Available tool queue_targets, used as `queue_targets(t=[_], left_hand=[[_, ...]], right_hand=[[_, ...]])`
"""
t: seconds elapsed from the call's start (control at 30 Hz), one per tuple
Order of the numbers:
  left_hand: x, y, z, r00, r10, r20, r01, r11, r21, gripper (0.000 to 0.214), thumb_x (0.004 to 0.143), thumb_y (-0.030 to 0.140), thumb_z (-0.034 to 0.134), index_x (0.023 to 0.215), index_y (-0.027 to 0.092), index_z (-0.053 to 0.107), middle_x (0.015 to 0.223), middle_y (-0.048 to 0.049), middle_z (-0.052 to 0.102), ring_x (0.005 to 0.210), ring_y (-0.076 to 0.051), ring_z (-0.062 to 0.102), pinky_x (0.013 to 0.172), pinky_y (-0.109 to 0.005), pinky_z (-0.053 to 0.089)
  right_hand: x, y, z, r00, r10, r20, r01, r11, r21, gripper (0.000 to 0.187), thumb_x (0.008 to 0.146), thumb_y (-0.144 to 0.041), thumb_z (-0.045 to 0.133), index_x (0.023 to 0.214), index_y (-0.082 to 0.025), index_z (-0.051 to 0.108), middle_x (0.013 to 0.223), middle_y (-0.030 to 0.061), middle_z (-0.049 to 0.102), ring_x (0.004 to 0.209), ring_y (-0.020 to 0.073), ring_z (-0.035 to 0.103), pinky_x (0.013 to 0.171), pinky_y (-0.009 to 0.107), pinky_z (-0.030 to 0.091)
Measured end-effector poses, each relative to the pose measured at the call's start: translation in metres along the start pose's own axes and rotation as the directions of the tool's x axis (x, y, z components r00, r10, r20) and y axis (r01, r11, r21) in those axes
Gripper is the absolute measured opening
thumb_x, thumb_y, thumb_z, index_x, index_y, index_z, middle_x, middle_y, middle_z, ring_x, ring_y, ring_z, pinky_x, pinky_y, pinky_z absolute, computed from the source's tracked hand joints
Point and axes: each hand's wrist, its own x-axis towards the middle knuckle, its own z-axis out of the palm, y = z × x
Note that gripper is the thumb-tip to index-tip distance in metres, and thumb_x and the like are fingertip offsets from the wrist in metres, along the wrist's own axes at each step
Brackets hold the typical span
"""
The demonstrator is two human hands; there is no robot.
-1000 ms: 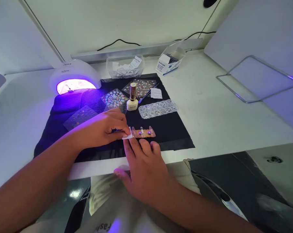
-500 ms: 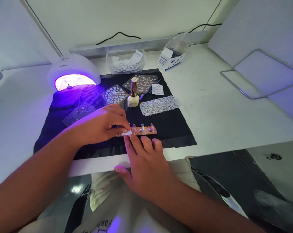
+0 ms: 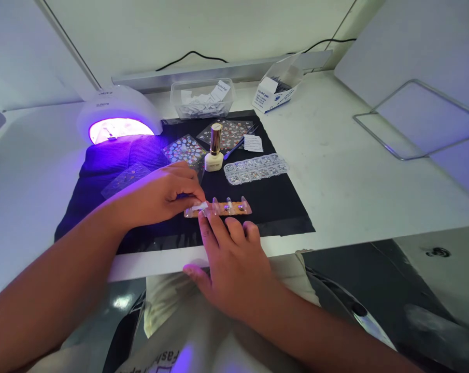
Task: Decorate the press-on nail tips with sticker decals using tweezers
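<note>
A strip-shaped wooden nail display stand (image 3: pixel 234 209) lies near the front of the black mat, with clear false nail tips standing along it. Between its thumb and fingers my left hand (image 3: pixel 175 191) pinches a small white wipe (image 3: pixel 200 206) against a nail tip at the stand's left part. My right hand (image 3: pixel 236 264) reaches in from the front with its fingers spread. Its index and middle fingertips touch the stand's front side by the wiped tip, and its thumb points left. Part of the stand's left end is covered by my left fingers.
A lit nail lamp (image 3: pixel 119 111) stands left. On the black mat (image 3: pixel 281 212) are a polish bottle (image 3: pixel 214 155), sticker sheets (image 3: pixel 183 150), tweezers (image 3: pixel 236 146) and a rhinestone case (image 3: pixel 253 170). Behind are a tub of pads (image 3: pixel 201 106) and an alcohol pad box (image 3: pixel 275 93).
My left hand has shifted slightly, moving the wipe a little up and left on the nail tip and baring more of the stand's left end. My right hand stays in place.
</note>
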Motion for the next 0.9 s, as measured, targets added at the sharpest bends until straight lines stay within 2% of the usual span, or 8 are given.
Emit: queue_targets(t=[0.2,0.43,0.9], left_hand=[[0.002,0.006,-0.001,0.999,0.034,-0.025,-0.035,0.999,-0.041,0.017,0.097,0.017,0.056,0.089,0.015,0.071,0.078,-0.0025,0.065,0.079,-0.016,0.058,0.075,-0.028,0.042],[0.004,0.014,0.004,0.998,0.054,0.038,-0.055,0.998,0.015,0.014,0.095,0.013,0.059,0.090,0.015,0.072,0.078,-0.0029,0.063,0.078,-0.017,0.054,0.075,-0.029,0.040],[0.004,0.012,0.003,0.999,0.028,0.034,-0.029,0.999,0.029,0.017,0.096,0.014,0.055,0.087,0.015,0.070,0.075,-0.0024,0.062,0.076,-0.017,0.053,0.074,-0.030,0.039]], right_hand=[[0.000,0.001,0.000,1.000,-0.006,0.002,0.006,1.000,-0.001,0.080,0.092,-0.063,0.048,0.147,-0.005,0.046,0.160,0.0210,0.040,0.106,0.0337,0.043,0.088,0.048,0.027],[0.000,0.000,0.000,1.000,0.003,-0.008,-0.002,1.000,0.007,0.076,0.092,-0.062,0.048,0.143,-0.006,0.051,0.142,0.0217,0.058,0.103,0.0331,0.043,0.088,0.048,0.026],[0.000,0.000,0.002,1.000,0.002,-0.013,-0.002,1.000,0.001,0.078,0.093,-0.064,0.047,0.145,-0.006,0.050,0.155,0.0206,0.047,0.106,0.0340,0.043,0.089,0.049,0.026]])
